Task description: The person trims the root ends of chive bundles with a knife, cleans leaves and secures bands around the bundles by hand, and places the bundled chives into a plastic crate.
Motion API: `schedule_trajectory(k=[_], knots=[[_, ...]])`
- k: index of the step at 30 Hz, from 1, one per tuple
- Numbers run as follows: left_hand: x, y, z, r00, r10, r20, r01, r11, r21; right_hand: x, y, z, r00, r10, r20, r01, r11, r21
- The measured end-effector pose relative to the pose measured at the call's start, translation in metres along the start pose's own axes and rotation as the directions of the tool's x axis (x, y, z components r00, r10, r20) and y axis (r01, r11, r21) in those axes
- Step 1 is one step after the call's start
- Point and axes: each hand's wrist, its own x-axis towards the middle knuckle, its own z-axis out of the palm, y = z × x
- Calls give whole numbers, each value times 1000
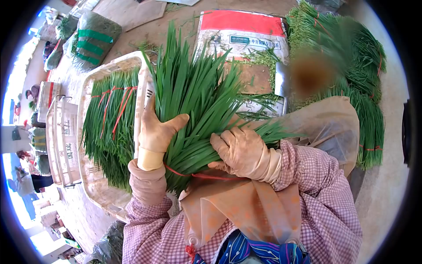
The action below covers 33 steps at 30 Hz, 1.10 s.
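A big loose bunch of garlic chives (193, 92), long flat green leaves, lies in front of my body with its tips fanned away from me. My gloved left hand (157, 130) grips it from the left, thumb across the leaves and fingers mostly hidden behind. On the lower right of the bunch, my gloved right hand (246, 152) has its fingers curled around leaves, and some stick out past its far side. A red tie (206, 176) runs across the bunch near my apron (250, 202); whether it is knotted I cannot tell.
To the left, a white plastic crate (143, 83) holds chive bundles (112, 119) with red ties. More bundles (369, 119) are stacked at right. Ahead lies a red-and-white sack (241, 26) with a board (252, 79) and leaf scraps. A wrapped green bale (94, 39) stands farther back.
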Motion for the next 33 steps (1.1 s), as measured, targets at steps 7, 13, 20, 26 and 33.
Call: schedule_trajectory(k=[7,13,20,26,33], knots=[[-6,6,2,998,-57,-14,55,992,-114,8,18,-6,957,-7,-289,46,991,128],[-14,9,6,993,-73,-88,73,997,-8,34,26,-11,910,186,-370,45,844,535],[-23,11,9,981,-136,-135,121,986,-116,17,15,-4,971,29,-237,31,969,247],[-21,11,10,984,-80,-160,68,994,-81,35,16,-4,853,412,-321,-136,768,626],[-24,5,9,980,-27,-199,21,999,-32,50,16,-12,847,518,119,-445,568,692]])
